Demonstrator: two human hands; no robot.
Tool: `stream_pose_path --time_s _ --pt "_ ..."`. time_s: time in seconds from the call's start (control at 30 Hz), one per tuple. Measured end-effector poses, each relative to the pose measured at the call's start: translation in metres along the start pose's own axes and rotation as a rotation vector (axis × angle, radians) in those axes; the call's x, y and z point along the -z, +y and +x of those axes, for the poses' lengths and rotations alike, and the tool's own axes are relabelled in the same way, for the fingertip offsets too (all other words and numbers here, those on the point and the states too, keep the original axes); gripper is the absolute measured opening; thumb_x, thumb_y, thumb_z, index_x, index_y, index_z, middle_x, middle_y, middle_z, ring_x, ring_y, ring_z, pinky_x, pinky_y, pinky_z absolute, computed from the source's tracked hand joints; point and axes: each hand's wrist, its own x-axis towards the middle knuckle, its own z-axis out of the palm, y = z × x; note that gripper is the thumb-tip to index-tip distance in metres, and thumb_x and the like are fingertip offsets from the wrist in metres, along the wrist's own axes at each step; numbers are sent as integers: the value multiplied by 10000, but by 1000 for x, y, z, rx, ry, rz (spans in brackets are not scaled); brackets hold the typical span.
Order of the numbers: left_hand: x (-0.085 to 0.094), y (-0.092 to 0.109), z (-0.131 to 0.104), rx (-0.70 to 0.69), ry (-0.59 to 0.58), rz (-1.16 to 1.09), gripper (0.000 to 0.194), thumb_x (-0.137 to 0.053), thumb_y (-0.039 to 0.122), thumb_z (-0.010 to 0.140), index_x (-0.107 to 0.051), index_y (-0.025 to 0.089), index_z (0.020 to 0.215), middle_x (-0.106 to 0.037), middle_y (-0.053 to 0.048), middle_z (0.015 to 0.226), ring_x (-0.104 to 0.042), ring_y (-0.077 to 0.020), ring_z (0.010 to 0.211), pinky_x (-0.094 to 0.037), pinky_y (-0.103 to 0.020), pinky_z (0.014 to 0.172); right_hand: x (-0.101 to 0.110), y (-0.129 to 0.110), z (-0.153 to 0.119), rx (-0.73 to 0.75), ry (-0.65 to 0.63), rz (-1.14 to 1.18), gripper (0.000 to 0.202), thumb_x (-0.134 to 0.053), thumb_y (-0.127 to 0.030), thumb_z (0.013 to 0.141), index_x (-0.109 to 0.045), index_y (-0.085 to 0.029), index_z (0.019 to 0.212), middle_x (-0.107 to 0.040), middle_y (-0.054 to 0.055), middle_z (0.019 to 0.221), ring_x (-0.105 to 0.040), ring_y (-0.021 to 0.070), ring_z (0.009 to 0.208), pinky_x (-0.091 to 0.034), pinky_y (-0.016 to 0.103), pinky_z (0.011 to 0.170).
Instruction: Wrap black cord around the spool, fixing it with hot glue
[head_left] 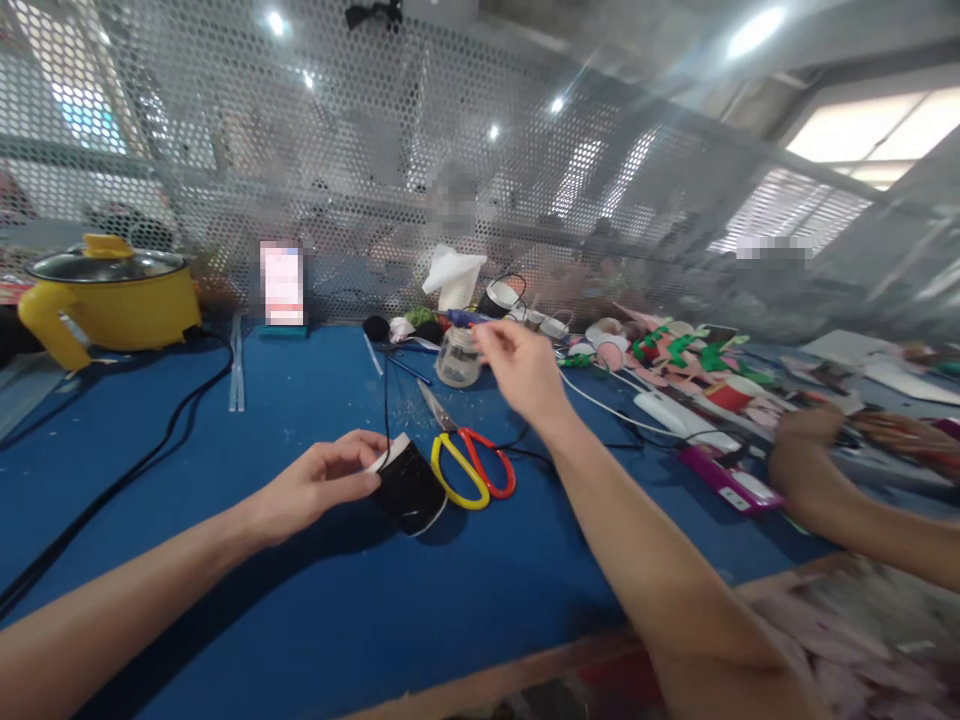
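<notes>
A black cup-like piece with a white rim (pixel 411 488) is tilted over the blue table, gripped at its rim by my left hand (pixel 322 485). A thin black cord rises from its opening. My right hand (pixel 521 365) has its fingers pinched just above and beside a clear glass jar (pixel 458 360); what they hold, if anything, is too small to make out. Scissors (pixel 469 465) with one yellow and one red handle lie between my hands, right beside the black piece, blades pointing away.
A yellow electric pot (pixel 112 295) stands at the left, its black cable crossing the blue table (pixel 300 640). Behind are a phone (pixel 282 285) and metal mesh. At right lie a purple power strip (pixel 729 482), pink and green pieces and another person's arm (pixel 840 490).
</notes>
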Motion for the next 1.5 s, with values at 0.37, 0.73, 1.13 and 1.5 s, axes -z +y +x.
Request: stream_pose_path --time_s 0.37,0.73,1.13,1.5 --pt "-3 0 -1 -40 -67 15 176 -544 277 730 -535 142 619 -549 -61 1071 -501 -196 979 -376 -317 869 -53 -40 -30 -136 -809 290 538 -264 -542 821 -614 -137 874 -632 94 991 -574 157 929 -431 317 845" --pt "-1 -6 -2 -168 4 287 178 -531 316 741 -608 158 712 -498 -82 1187 -396 -241 1151 -286 -368 978 -87 -51 -8 -56 -839 9 578 -259 -580 802 -616 -125 783 -660 98 760 -611 167 668 -478 283 598" --pt "5 -5 0 -184 186 360 206 -536 362 726 -581 168 675 -204 -66 1413 -165 -299 1280 -174 -457 1017 22 10 56 -241 12 -463 274 -559 -349 692 -494 -182 485 -606 110 578 -585 289 824 -410 378 741" --pt "9 -12 3 -157 175 471 178 -533 344 725 -574 174 693 -166 -60 1426 -225 -294 1265 -187 -483 1011 0 39 46 -577 -119 44 206 -573 -210 699 -488 -139 526 -522 2 413 -480 88 343 -416 207 350"
